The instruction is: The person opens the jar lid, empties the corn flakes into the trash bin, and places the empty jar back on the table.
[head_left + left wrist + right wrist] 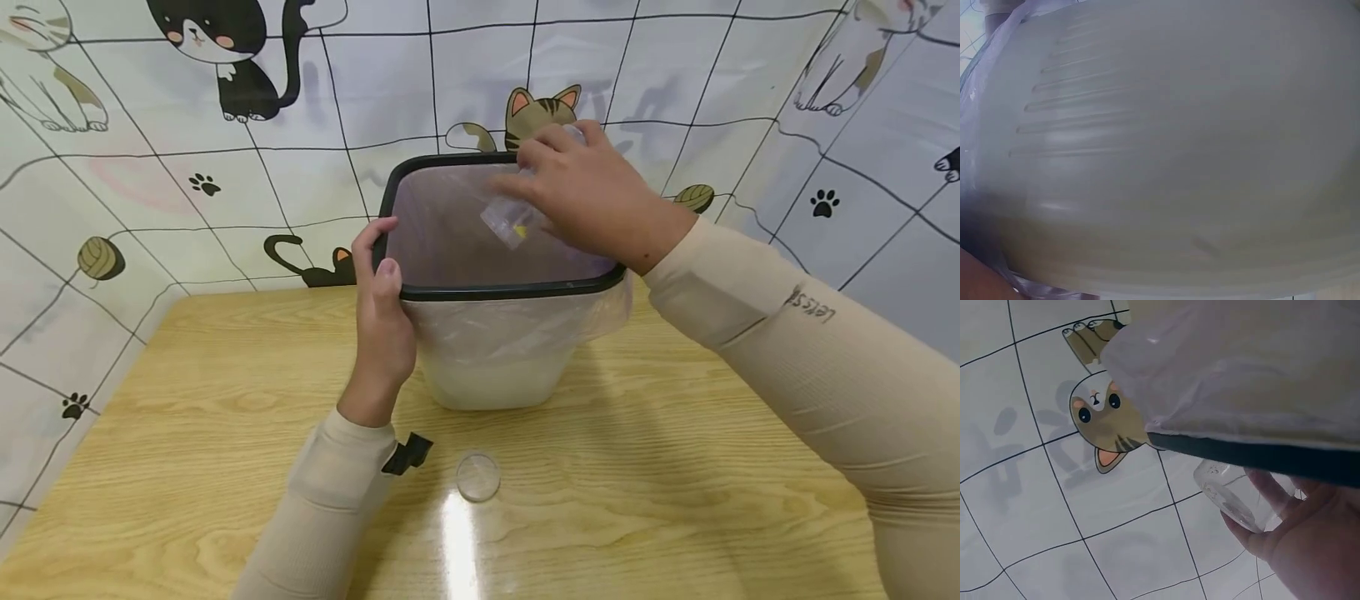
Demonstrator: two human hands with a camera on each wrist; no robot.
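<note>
A white trash bin [491,379] with a black rim [510,292] and a clear plastic liner [517,329] stands upright on the table. My left hand [384,333] holds its left rim, thumb and fingers over the edge. Above the bin's mouth, my right hand [592,196] grips a clear plastic jar [504,218], tilted mouth-down into the bin. A small yellow bit [520,231] shows at the jar's lower end. In the right wrist view, fingers wrap the jar [1229,494] beside the rim. The bin's ribbed side [1179,125] fills the left wrist view.
A round clear lid [477,477] lies on the wooden table [225,433] in front of the bin. Behind and at both sides, a white cat-patterned sheet [382,83] hangs close to the bin. A black strap end [408,454] sticks out from the left sleeve.
</note>
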